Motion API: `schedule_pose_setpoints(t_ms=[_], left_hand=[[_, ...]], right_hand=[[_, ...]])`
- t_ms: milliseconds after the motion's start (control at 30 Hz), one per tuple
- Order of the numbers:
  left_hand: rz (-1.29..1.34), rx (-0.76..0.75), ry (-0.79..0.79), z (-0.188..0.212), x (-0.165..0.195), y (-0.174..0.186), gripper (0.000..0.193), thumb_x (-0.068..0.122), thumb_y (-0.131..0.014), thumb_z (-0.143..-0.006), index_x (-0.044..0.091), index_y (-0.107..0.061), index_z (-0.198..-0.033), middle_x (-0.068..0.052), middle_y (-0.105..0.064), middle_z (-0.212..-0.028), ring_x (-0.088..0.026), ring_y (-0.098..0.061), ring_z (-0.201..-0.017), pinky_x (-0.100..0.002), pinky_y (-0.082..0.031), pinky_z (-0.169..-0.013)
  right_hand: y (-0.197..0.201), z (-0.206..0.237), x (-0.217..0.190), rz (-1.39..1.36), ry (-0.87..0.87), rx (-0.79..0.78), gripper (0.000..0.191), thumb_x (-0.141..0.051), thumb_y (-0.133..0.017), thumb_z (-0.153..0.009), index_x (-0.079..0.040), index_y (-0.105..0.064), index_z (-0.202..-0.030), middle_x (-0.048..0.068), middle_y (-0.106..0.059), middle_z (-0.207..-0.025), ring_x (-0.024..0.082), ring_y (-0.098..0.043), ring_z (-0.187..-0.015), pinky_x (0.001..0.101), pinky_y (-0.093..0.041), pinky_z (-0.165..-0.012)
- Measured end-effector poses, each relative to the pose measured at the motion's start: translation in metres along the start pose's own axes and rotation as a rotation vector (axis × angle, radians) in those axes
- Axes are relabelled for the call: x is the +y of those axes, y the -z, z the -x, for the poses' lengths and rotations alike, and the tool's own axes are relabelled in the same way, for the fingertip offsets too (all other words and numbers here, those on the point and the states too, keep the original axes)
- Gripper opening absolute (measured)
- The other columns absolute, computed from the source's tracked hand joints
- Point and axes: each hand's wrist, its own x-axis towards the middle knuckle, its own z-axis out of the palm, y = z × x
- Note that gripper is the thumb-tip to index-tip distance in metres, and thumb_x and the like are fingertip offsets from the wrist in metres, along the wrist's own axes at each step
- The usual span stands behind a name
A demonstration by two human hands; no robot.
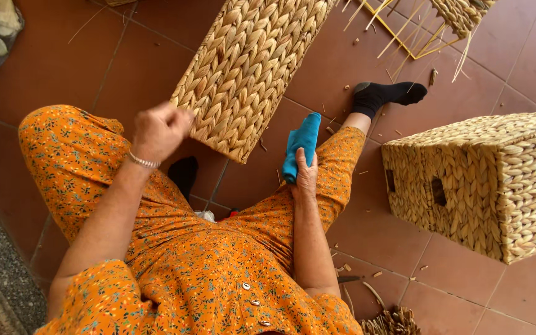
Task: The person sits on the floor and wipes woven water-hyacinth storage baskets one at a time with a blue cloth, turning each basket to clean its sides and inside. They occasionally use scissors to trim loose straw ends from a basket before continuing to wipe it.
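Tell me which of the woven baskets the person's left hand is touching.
The flat woven basket leaning before the knees; the left hand grips its lower edge. The box-shaped basket stands apart, untouched.

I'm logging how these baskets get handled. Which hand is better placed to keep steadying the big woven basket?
Probably the left hand: it is closed at the corner of the woven basket. The right hand rests on the knee, holding a blue cloth, apart from that basket.

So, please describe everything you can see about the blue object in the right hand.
The blue object looks like soft cloth, rolled or folded into a long bundle, plain bright blue. It points up and away from the person, resting on the orange-clad leg. The right hand grips its lower end. Its upper tip lies near the woven basket, apparently not touching.
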Motion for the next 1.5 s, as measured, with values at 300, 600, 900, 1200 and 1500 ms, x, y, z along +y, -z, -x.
schedule_pose_setpoints(t_ms=[300,600,900,1200,1500], left_hand=[[0.391,0.109,-0.001,-0.077,-0.024,-0.030,0.057,0.054,-0.061,-0.111,0.003,-0.069,-0.087,0.000,-0.056,-0.070,-0.008,-0.047,-0.067,-0.034,-0.045,-0.061],[0.345,0.132,-0.146,-0.012,0.018,-0.067,0.049,0.041,-0.066,-0.105,0.001,-0.067,-0.076,0.002,-0.051,-0.059,-0.008,-0.046,-0.058,-0.032,-0.044,-0.054],[0.431,-0.339,-0.007,-0.016,-0.003,-0.076,0.061,0.054,-0.052,-0.106,0.000,-0.070,-0.083,0.004,-0.060,-0.069,-0.007,-0.051,-0.068,-0.030,-0.047,-0.061],[0.352,-0.340,-0.087,-0.022,-0.032,-0.073,0.067,0.058,-0.045,-0.111,-0.001,-0.061,-0.083,-0.003,-0.054,-0.072,-0.012,-0.048,-0.075,-0.035,-0.047,-0.072],[0.477,-0.239,-0.133,-0.008,-0.012,-0.052,0.051,0.048,-0.056,-0.108,0.001,-0.071,-0.096,0.003,-0.062,-0.074,-0.006,-0.052,-0.071,-0.029,-0.047,-0.064]], right_hand=[[0.001,0.018,-0.018,-0.331,-0.146,-0.084,0.070,-0.063,-0.059,-0.094,-0.003,-0.055,-0.130,0.013,-0.069,-0.102,0.027,-0.066,-0.079,0.0396,-0.059,-0.062],[0.006,0.098,-0.088,0.167,0.455,0.005,0.046,-0.017,-0.070,-0.105,-0.001,-0.054,-0.145,0.008,-0.066,-0.123,0.017,-0.063,-0.107,0.0305,-0.055,-0.090],[-0.089,0.169,-0.108,1.379,1.209,-0.199,0.086,-0.048,-0.089,-0.079,-0.017,-0.049,-0.150,0.021,-0.049,-0.145,0.040,-0.051,-0.130,0.0537,-0.045,-0.100],[-0.083,0.085,-0.089,1.712,1.472,-0.211,0.043,-0.012,-0.068,-0.103,-0.028,-0.062,-0.142,0.006,-0.066,-0.121,0.018,-0.064,-0.088,0.0322,-0.051,-0.065],[-0.010,-0.086,-0.173,1.792,1.261,0.525,0.051,-0.027,-0.070,-0.095,-0.028,-0.055,-0.143,0.013,-0.073,-0.106,0.028,-0.071,-0.085,0.0333,-0.062,-0.061]])
